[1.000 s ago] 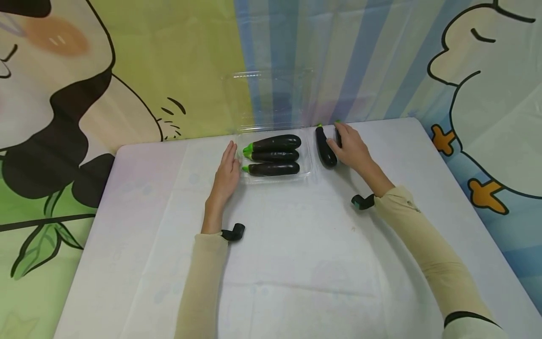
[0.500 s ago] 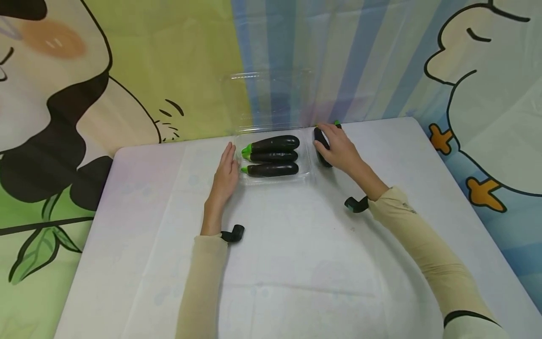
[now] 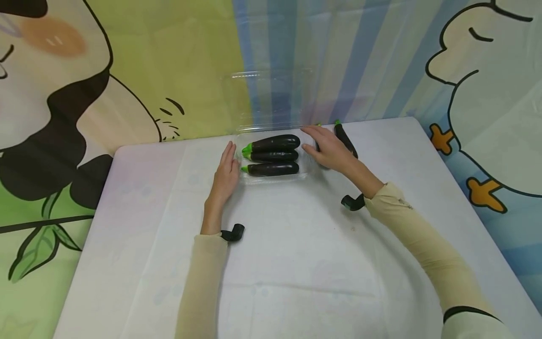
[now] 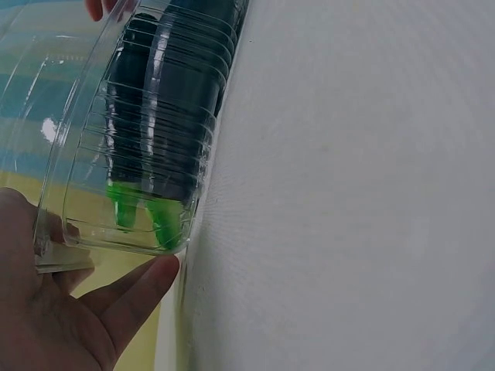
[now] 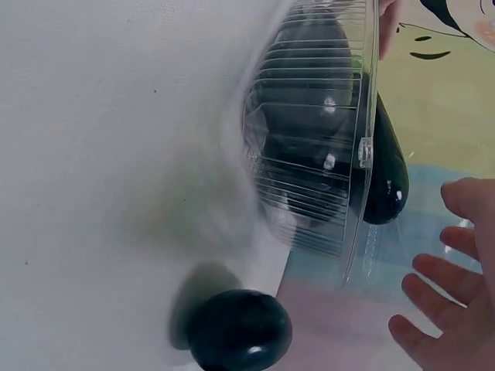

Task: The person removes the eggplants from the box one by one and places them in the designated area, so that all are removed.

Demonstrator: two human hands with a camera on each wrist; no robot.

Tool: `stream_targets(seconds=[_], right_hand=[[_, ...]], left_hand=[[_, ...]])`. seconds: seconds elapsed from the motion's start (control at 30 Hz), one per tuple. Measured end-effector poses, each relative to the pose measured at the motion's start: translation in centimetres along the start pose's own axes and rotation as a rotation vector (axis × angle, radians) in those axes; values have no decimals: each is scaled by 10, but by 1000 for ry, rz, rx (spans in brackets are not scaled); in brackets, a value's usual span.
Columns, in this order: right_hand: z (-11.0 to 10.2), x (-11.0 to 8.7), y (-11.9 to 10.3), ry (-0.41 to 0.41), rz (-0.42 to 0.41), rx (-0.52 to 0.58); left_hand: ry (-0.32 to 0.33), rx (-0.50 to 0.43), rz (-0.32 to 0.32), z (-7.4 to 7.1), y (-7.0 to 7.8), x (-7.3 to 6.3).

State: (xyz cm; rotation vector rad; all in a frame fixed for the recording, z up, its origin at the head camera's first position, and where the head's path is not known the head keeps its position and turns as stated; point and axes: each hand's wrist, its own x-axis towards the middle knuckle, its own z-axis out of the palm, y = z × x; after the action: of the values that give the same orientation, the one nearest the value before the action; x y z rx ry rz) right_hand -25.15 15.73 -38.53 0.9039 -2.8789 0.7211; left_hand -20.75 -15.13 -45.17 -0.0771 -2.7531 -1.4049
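A clear plastic clamshell box (image 3: pixel 273 181) stands at the back of the table with its lid (image 3: pixel 275 101) raised. Three dark eggplants (image 3: pixel 275 142) lie side by side in it, green stems to the left. My left hand (image 3: pixel 226 174) rests along the box's left side with straight fingers; in the left wrist view its thumb (image 4: pixel 147 297) is at the box's corner. My right hand (image 3: pixel 332 149) hovers by the right rim, fingers spread, nothing in them. Beneath it lies a mostly hidden eggplant (image 5: pixel 241 328), and another eggplant (image 3: pixel 346 140) lies to its right.
A white cloth covers the table (image 3: pixel 292 263). Right behind its far edge hangs a printed backdrop (image 3: pixel 186 56) with cartoon figures and stripes. A small black wrist camera (image 3: pixel 233 232) sits on the left wrist, and another black camera (image 3: pixel 353 202) on the right.
My right hand has moved left, from the far-right eggplant across the nearer one to the box's right rim. The far-right eggplant is now uncovered. My left hand stays beside the box.
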Motion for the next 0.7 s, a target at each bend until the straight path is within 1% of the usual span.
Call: stream_targets(seconds=[0.1, 0.17, 0.23, 0.3, 0.4, 0.53, 0.7], right_hand=[[-1, 6, -5, -25, -67, 3], [-1, 10, -7, -40, -91, -18], [-2, 16, -11, -54, -94, -45], [-2, 22, -13, -79, -78, -77], [-3, 32, -15, -132, -62, -100], [-3, 45, -19, -202, -78, -109], [0, 58, -24, -254, -117, -118]], left_hand=[[-1, 1, -3, -1, 0, 0], [1, 2, -1, -1, 0, 0], [5, 3, 0, 0, 0, 0], [9, 4, 4, 0, 0, 1], [10, 7, 6, 0, -1, 1], [9, 12, 6, 0, -2, 1], [8, 7, 4, 0, -1, 1]])
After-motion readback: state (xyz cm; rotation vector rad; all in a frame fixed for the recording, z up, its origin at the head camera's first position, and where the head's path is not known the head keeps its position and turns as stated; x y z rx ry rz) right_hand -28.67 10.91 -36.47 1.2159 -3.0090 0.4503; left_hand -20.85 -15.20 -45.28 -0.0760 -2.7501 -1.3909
